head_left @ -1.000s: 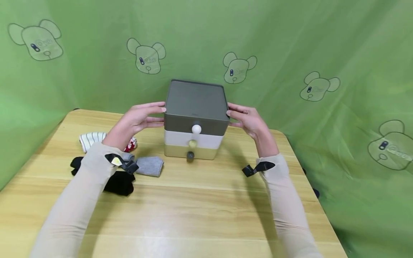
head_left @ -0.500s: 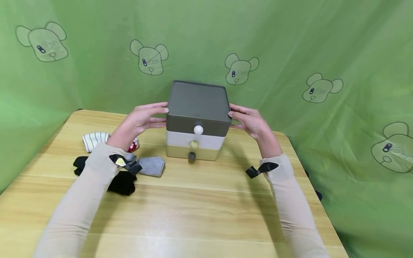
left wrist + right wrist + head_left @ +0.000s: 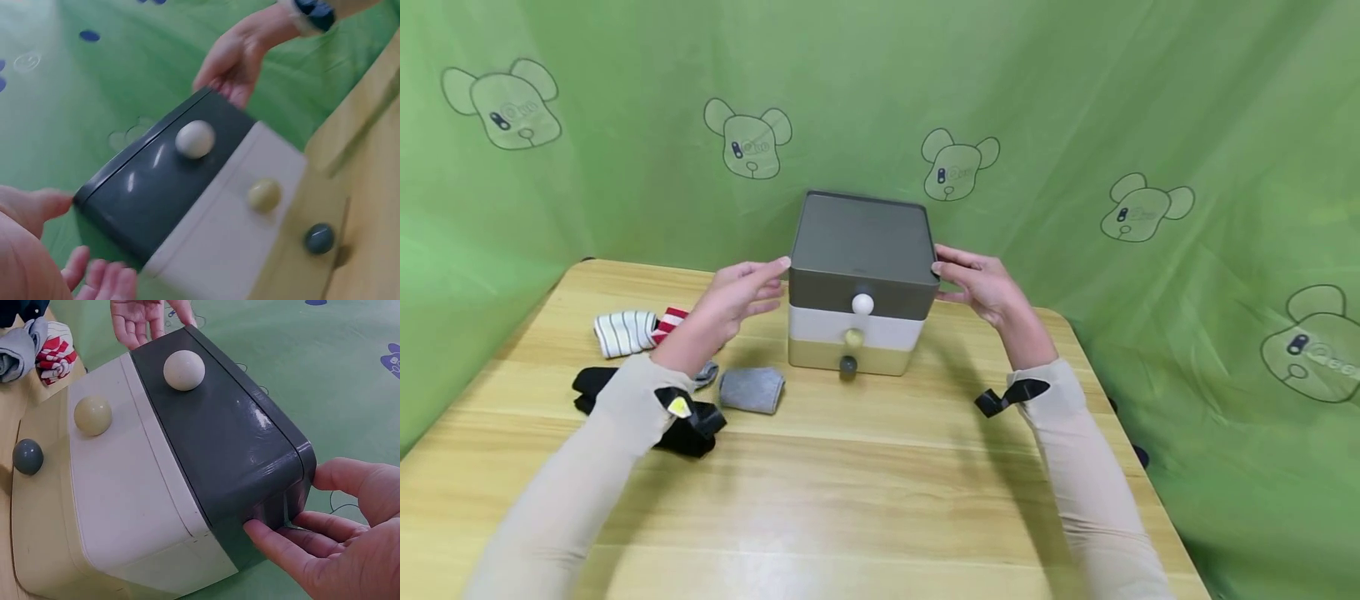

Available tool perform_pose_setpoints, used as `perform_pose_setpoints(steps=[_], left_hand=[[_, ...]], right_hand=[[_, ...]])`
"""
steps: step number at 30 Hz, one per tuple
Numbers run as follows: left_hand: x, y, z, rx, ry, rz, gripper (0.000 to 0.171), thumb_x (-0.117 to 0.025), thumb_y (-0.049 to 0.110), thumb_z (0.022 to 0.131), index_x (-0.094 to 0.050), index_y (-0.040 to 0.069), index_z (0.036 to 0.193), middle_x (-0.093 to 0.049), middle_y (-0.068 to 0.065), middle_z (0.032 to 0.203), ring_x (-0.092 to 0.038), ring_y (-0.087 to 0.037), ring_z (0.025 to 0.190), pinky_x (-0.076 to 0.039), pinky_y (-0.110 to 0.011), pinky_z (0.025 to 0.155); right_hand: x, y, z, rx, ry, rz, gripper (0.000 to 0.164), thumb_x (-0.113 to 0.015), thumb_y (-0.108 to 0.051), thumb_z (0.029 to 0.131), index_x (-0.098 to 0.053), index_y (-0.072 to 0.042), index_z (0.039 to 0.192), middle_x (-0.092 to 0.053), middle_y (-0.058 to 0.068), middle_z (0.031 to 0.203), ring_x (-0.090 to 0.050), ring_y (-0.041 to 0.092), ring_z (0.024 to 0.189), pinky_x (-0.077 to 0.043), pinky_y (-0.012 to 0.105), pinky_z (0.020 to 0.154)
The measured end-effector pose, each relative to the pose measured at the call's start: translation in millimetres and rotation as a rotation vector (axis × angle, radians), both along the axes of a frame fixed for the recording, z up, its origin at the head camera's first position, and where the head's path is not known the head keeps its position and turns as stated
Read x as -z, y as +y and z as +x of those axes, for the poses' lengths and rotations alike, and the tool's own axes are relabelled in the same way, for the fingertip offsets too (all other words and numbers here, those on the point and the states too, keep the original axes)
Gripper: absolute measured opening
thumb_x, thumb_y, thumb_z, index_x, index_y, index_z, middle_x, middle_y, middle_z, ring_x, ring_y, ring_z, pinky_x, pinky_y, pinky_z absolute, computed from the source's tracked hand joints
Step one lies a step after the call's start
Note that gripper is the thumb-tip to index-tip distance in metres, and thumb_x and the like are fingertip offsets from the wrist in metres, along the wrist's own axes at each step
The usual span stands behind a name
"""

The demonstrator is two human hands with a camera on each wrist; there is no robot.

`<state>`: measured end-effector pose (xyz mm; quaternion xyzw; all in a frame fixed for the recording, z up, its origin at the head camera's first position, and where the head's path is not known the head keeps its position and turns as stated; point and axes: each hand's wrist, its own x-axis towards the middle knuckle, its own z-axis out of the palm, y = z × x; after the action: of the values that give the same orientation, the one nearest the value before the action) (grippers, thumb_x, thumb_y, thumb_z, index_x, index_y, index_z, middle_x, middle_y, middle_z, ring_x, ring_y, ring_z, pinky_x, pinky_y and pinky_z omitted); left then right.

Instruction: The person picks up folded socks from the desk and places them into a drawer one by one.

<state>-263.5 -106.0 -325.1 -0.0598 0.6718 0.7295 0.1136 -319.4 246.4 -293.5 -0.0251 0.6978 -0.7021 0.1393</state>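
A small box of three stacked drawers [image 3: 859, 287] stands at the back of the table, all drawers closed. Its top tier is dark grey with a white ball knob [image 3: 862, 305], the middle white with a cream knob [image 3: 853, 337], the bottom cream with a dark knob [image 3: 847, 364]. At the box's right side is my right hand [image 3: 985, 287], thumb by the top front corner and extended fingers against the side. My left hand [image 3: 730, 296] holds its thumb tip at the left top corner; its other fingers are loosely bent, apart from the side.
Left of the box lie folded cloth bundles that look like socks: grey [image 3: 751, 390], white striped [image 3: 625, 333], red and white [image 3: 670, 323] and black [image 3: 593, 379]. My left forearm partly covers them. A green curtain [image 3: 857, 92] hangs directly behind the wooden table [image 3: 865, 492].
My left fingers have come off the box's left side and bent inward, and that hand has dropped slightly. My right hand and the box look the same.
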Motion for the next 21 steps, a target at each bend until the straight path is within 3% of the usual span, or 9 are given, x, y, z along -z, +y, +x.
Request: perform_pose_setpoints(steps=[3, 5, 8, 13, 17, 21], left_hand=[[6.8, 6.7, 10.0, -0.047, -0.038, 0.019, 0.039, -0.064, 0.038, 0.1, -0.058, 0.006, 0.121, -0.065, -0.005, 0.111, -0.065, -0.017, 0.105, -0.051, -0.036, 0.11], [11.0, 12.2, 15.8, -0.017, -0.061, 0.05, 0.033, -0.062, 0.037, 0.102, -0.059, 0.007, 0.116, -0.068, 0.001, 0.1, -0.068, -0.013, 0.097, -0.052, -0.035, 0.109], [16.1, 22.7, 21.2, 0.117, -0.076, 0.104, 0.039, -0.057, 0.034, 0.104, -0.06, 0.003, 0.128, -0.074, -0.009, 0.114, -0.071, -0.021, 0.11, -0.05, -0.039, 0.112], [26.0, 47.2, 19.0, 0.345, -0.089, 0.219, 0.053, -0.045, 0.031, 0.109, -0.044, -0.006, 0.148, -0.05, -0.024, 0.151, -0.051, -0.036, 0.141, -0.04, -0.044, 0.12], [36.4, 64.5, 10.7, 0.395, -0.123, 0.399, 0.053, -0.044, 0.029, 0.11, -0.041, -0.005, 0.15, -0.042, -0.027, 0.156, -0.04, -0.039, 0.147, -0.035, -0.044, 0.123], [45.7, 78.1, 4.9, 0.398, -0.175, 0.593, 0.045, -0.045, 0.032, 0.11, -0.052, -0.001, 0.138, -0.05, -0.024, 0.149, -0.045, -0.035, 0.144, -0.033, -0.043, 0.124]], right_hand=[[-0.5, 0.6, -1.0, -0.006, -0.001, -0.001, 0.06, -0.065, -0.002, 0.097, -0.043, -0.003, 0.152, -0.04, 0.016, 0.16, -0.072, 0.011, 0.098, -0.063, 0.034, 0.089], [-1.3, 1.0, -0.8, -0.013, -0.01, -0.004, 0.06, -0.065, -0.002, 0.097, -0.042, -0.003, 0.153, -0.039, 0.017, 0.161, -0.072, 0.011, 0.097, -0.063, 0.035, 0.09], [-3.2, 0.7, -0.2, -0.015, -0.018, 0.011, 0.06, -0.064, -0.001, 0.098, -0.042, -0.004, 0.153, -0.04, 0.017, 0.161, -0.073, 0.01, 0.096, -0.062, 0.036, 0.092], [-5.9, 2.2, 0.2, -0.029, -0.018, 0.052, 0.059, -0.062, -0.002, 0.099, -0.042, -0.006, 0.154, -0.04, 0.014, 0.162, -0.071, 0.013, 0.105, -0.06, 0.038, 0.096], [-7.6, 3.0, -0.9, -0.037, -0.025, 0.056, 0.058, -0.062, -0.001, 0.099, -0.043, -0.006, 0.153, -0.04, 0.014, 0.162, -0.071, 0.014, 0.106, -0.059, 0.039, 0.097], [-8.9, 3.8, -2.2, -0.049, -0.027, 0.052, 0.058, -0.061, 0.001, 0.098, -0.042, -0.004, 0.153, -0.041, 0.014, 0.161, -0.073, 0.011, 0.1, -0.059, 0.039, 0.097]])
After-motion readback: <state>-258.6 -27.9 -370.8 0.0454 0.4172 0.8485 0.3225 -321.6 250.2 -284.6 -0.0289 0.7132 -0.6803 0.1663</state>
